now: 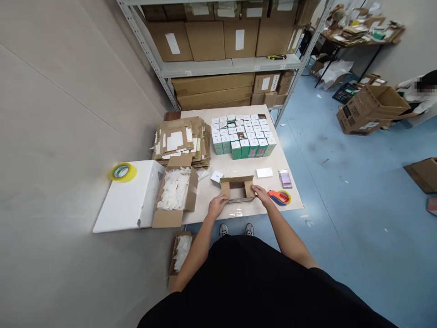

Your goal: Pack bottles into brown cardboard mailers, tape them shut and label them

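The open carton, at six o'clock on the table, should handle as light and stiff yet crushable, best held by its sides, where the left hand pinches the eight-o'clock corner and the right hand pinches the three-o'clock edge.

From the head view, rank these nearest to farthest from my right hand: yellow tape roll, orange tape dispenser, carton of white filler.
From your right hand:
1. Orange tape dispenser, just right of it.
2. Carton of white filler, to the left.
3. Yellow tape roll, farthest left.
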Action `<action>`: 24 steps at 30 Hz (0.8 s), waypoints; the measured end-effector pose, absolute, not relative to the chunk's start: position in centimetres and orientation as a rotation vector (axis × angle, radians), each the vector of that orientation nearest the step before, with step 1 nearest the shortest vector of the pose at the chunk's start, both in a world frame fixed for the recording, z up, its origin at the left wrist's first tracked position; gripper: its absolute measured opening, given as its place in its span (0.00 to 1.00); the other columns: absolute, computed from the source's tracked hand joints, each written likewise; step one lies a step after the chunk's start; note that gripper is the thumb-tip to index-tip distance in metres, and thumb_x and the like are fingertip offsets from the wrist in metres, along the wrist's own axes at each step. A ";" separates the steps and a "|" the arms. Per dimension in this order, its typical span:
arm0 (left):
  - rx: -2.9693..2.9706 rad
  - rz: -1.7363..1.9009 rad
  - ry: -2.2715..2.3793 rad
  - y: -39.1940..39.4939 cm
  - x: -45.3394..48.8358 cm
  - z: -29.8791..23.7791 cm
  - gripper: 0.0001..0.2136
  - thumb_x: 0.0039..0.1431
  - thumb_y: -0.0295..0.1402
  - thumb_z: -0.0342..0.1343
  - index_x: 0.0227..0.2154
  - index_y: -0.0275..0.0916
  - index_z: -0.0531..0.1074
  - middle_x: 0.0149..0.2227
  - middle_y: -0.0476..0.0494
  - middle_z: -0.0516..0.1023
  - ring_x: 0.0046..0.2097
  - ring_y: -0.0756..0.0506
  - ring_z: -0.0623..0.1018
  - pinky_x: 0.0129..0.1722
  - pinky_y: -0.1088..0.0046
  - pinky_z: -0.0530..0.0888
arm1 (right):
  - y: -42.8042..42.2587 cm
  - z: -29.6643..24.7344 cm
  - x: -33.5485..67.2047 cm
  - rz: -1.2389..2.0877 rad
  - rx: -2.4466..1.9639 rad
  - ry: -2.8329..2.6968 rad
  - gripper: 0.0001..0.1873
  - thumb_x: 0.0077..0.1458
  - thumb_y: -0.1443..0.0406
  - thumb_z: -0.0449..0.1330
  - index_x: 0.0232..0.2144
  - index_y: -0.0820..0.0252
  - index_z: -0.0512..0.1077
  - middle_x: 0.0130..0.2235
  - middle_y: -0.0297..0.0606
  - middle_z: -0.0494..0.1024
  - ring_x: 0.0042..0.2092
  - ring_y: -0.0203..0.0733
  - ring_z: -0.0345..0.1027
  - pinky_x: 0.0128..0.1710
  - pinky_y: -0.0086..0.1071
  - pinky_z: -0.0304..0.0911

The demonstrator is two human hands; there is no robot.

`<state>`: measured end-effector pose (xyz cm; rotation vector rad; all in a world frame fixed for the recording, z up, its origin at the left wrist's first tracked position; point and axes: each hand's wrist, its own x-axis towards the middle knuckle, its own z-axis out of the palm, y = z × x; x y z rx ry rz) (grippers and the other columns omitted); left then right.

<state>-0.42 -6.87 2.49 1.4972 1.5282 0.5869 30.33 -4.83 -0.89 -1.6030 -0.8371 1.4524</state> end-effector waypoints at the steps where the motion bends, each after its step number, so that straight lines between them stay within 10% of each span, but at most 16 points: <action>1: 1.492 0.595 1.530 -6.9 -0.3 2.5 0.05 0.59 0.34 0.66 0.38 0.46 0.84 0.60 0.42 0.79 0.60 0.36 0.78 0.57 0.57 0.77 | -4.9 -0.9 30.5 1.473 -1.605 -0.837 0.26 0.52 0.44 0.66 0.46 0.52 0.83 0.54 0.43 0.83 0.53 0.53 0.76 0.45 0.41 0.74; 14: 1.507 0.701 1.438 -5.6 1.5 2.1 0.08 0.62 0.36 0.61 0.41 0.43 0.83 0.63 0.39 0.76 0.59 0.37 0.79 0.59 0.57 0.75 | -7.8 -0.4 31.9 1.404 -1.508 -1.167 0.35 0.41 0.55 0.77 0.54 0.49 0.81 0.66 0.46 0.72 0.71 0.59 0.58 0.69 0.53 0.57; 24: 1.536 0.685 1.680 2.6 -1.8 3.5 0.28 0.50 0.25 0.65 0.57 0.44 0.76 0.63 0.38 0.75 0.64 0.31 0.72 0.68 0.53 0.66 | -7.3 -0.8 31.5 1.355 -1.521 -1.126 0.28 0.45 0.49 0.73 0.49 0.51 0.82 0.60 0.43 0.79 0.62 0.58 0.70 0.63 0.51 0.66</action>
